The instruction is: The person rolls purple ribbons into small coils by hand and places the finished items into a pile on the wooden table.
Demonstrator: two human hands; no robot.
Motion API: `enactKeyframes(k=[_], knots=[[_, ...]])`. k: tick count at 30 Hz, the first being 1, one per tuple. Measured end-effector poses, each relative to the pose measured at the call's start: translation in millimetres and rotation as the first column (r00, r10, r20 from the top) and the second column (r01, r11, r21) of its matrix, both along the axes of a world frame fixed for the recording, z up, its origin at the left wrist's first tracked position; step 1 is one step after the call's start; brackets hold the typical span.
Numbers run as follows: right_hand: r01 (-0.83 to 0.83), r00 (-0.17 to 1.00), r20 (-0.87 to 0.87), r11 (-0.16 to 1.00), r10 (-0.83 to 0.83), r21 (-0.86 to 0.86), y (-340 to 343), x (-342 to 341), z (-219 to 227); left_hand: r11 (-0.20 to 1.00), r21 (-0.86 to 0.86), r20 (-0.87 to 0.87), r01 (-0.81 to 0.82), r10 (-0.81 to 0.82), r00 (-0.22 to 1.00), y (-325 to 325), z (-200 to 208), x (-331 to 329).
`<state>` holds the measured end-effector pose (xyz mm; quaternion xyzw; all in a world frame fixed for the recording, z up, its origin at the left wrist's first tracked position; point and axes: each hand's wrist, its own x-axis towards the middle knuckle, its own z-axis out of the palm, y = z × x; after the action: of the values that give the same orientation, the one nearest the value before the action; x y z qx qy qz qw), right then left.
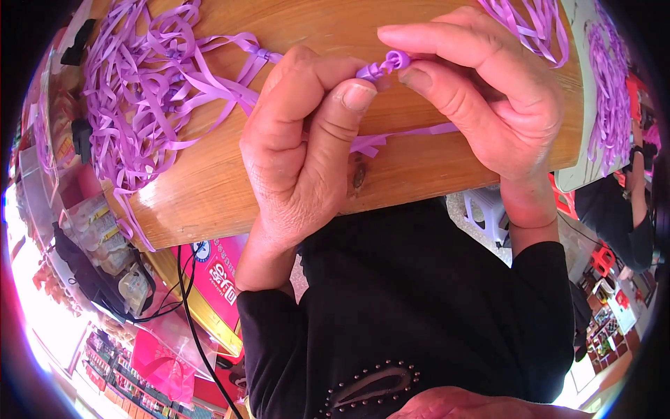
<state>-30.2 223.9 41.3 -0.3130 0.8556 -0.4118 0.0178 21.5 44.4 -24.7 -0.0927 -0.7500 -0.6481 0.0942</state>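
Both hands, left point(300, 146) and right point(481, 91), pinch a purple ribbon loop point(387, 64) above the worktop point(209, 188), keeping it taut for shaping.

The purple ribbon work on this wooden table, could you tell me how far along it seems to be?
Done: a knotted bundle lies in the ribbon pile. In hand: the left hand and right hand pinch a small ribbon loop, its tail across the wooden table. Left: more loose ribbon at the right.
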Motion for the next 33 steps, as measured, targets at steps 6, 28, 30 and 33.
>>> enactKeyframes(k=[6,28,30,33], knots=[[-0.114,0.968,-0.245,0.97,0.06,-0.214,1.1,-3.5,-32.7,1.0,-0.01,-0.029,-0.01,0.01,1.0,-0.2,-4.8,1.2],[-0.111,0.98,-0.152,0.986,0.13,0.124,5.0,-2.8,-5.7,0.994,-0.107,-0.124,-0.018,0.004,0.992,-1.1,-8.4,-0.4],[-0.054,0.996,0.066,0.999,0.054,-0.005,8.7,-2.8,-5.1,0.992,-0.123,-0.126,-0.02,0.004,0.992,-0.1,-6.8,-1.1],[-0.116,0.983,-0.162,0.971,0.082,-0.209,-4.7,4.5,-36.9,0.99,-0.14,-0.089,-0.017,0.005,0.996,-2.0,-5.6,0.9]])
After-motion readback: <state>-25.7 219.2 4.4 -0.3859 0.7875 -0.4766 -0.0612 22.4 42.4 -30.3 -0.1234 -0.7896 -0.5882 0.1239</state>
